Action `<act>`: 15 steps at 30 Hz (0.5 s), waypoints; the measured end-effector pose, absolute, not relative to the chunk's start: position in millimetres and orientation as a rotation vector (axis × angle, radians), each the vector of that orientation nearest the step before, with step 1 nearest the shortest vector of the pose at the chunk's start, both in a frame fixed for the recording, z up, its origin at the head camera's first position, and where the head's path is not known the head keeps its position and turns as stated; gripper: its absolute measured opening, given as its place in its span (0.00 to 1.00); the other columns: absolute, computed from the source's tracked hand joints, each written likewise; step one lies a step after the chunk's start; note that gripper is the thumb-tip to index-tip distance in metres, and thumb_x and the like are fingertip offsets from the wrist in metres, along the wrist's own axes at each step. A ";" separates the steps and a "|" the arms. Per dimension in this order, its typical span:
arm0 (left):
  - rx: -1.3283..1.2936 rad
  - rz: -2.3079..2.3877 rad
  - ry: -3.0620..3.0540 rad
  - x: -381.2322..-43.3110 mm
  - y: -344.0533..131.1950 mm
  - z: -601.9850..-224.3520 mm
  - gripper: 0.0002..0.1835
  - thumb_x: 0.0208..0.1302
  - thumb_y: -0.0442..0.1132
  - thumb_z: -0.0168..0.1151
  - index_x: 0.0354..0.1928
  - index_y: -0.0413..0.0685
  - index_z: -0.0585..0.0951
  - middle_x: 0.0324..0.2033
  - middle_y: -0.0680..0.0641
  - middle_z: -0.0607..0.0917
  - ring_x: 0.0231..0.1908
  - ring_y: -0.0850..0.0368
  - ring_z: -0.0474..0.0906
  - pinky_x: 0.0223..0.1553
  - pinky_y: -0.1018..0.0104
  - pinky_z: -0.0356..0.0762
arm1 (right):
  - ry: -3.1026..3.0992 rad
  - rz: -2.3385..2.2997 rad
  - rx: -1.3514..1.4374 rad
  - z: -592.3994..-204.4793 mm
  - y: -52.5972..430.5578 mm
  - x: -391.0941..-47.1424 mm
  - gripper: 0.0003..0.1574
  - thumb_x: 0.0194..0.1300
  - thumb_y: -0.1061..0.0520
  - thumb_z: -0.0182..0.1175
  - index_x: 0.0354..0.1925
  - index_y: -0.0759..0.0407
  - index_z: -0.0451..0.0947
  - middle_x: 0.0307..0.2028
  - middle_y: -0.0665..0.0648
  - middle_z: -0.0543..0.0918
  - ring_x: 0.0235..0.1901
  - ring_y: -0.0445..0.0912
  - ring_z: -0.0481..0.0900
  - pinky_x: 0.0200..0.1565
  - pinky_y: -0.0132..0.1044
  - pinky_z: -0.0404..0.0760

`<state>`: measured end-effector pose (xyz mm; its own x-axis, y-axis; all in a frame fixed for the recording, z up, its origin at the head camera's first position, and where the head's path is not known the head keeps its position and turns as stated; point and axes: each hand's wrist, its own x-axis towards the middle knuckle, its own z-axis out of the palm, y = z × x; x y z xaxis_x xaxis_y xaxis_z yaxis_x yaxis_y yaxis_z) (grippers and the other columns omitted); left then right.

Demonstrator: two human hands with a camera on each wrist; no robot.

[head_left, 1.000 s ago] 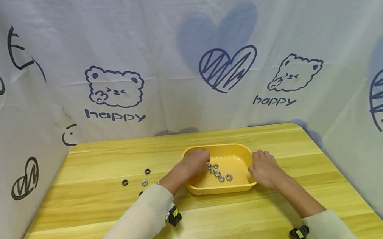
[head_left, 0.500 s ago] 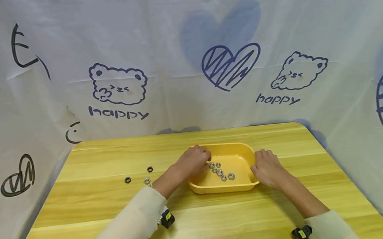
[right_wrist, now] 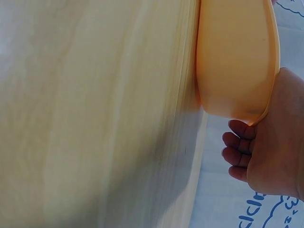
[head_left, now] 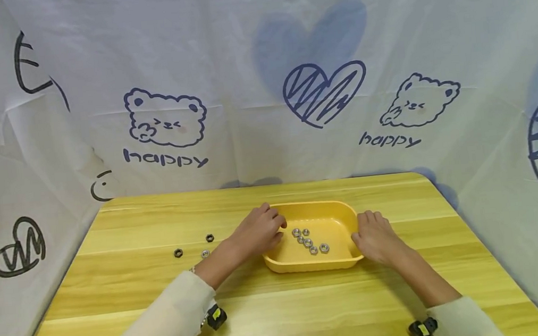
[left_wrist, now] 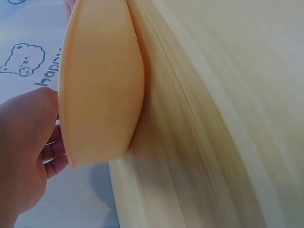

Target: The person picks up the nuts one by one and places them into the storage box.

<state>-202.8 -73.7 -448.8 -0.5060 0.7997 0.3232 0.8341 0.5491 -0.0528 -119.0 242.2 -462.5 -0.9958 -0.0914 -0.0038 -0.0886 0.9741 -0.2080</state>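
Observation:
A yellow plastic tray (head_left: 311,265) stands on the table, with several silver hex nuts (head_left: 308,243) on its floor. Over its left rim hovers my left hand (head_left: 257,230), fingers loosely bent and no object visible in them; in the left wrist view this hand (left_wrist: 28,142) appears beside the tray's rim, its fingers partly hidden. My right hand (head_left: 376,237) grips the right end, thumb inside the rim and fingers outside. The right wrist view has that hand (right_wrist: 278,137) at the tray's corner. Left of the tray lie two dark nuts (head_left: 210,237) and a silver nut (head_left: 205,253).
The wood-grain table (head_left: 282,316) reaches back to a pale printed cloth (head_left: 242,85), which also hangs at both sides. Black wrist cameras (head_left: 216,317) are on both forearms. My left forearm covers part of the table near the loose nuts.
My left hand has drawn up and left, from inside the tray to above its left rim. The right hand keeps its grip. The nuts in the tray keep their arrangement.

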 end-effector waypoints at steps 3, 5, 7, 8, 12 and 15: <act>-1.342 -0.161 -2.481 -202.0 -82.0 -446.6 0.08 0.68 0.42 0.69 0.46 0.52 0.88 0.43 0.49 0.88 0.43 0.51 0.78 0.47 0.58 0.80 | 3.101 -0.324 -0.142 -461.2 240.2 -119.6 0.19 0.75 0.55 0.47 0.50 0.71 0.68 0.40 0.62 0.69 0.42 0.56 0.62 0.47 0.51 0.65; -1.341 -0.171 -2.470 -200.8 -87.3 -443.6 0.08 0.68 0.42 0.69 0.46 0.51 0.88 0.44 0.49 0.88 0.44 0.51 0.78 0.48 0.58 0.80 | 3.098 -0.324 -0.137 -460.3 239.6 -120.3 0.19 0.75 0.55 0.47 0.51 0.72 0.69 0.41 0.62 0.69 0.42 0.56 0.63 0.47 0.51 0.65; -1.338 -0.177 -2.453 -199.1 -91.6 -440.6 0.08 0.68 0.42 0.69 0.47 0.51 0.88 0.44 0.48 0.87 0.45 0.51 0.78 0.48 0.58 0.80 | 3.095 -0.329 -0.134 -459.0 239.5 -120.3 0.19 0.75 0.54 0.47 0.50 0.71 0.69 0.41 0.63 0.70 0.42 0.56 0.62 0.47 0.51 0.64; -1.338 -0.177 -2.445 -198.1 -93.2 -439.4 0.08 0.68 0.42 0.69 0.47 0.51 0.88 0.44 0.48 0.87 0.45 0.51 0.78 0.48 0.59 0.80 | 3.097 -0.327 -0.133 -458.6 240.0 -120.2 0.19 0.75 0.54 0.47 0.50 0.71 0.69 0.41 0.63 0.70 0.42 0.56 0.63 0.47 0.51 0.64; -1.338 -0.162 -2.415 -193.7 -100.2 -435.9 0.08 0.67 0.42 0.70 0.46 0.51 0.88 0.42 0.49 0.87 0.44 0.51 0.78 0.47 0.59 0.80 | 3.096 -0.329 -0.138 -457.8 240.7 -120.6 0.19 0.75 0.54 0.47 0.49 0.71 0.69 0.40 0.62 0.69 0.41 0.56 0.62 0.46 0.50 0.64; -1.339 -0.158 -2.427 -190.5 -106.5 -434.1 0.09 0.67 0.42 0.70 0.46 0.51 0.88 0.42 0.49 0.87 0.44 0.52 0.78 0.47 0.59 0.80 | 3.090 -0.324 -0.135 -458.4 240.9 -121.1 0.19 0.75 0.54 0.47 0.50 0.71 0.69 0.40 0.62 0.69 0.41 0.56 0.62 0.46 0.50 0.64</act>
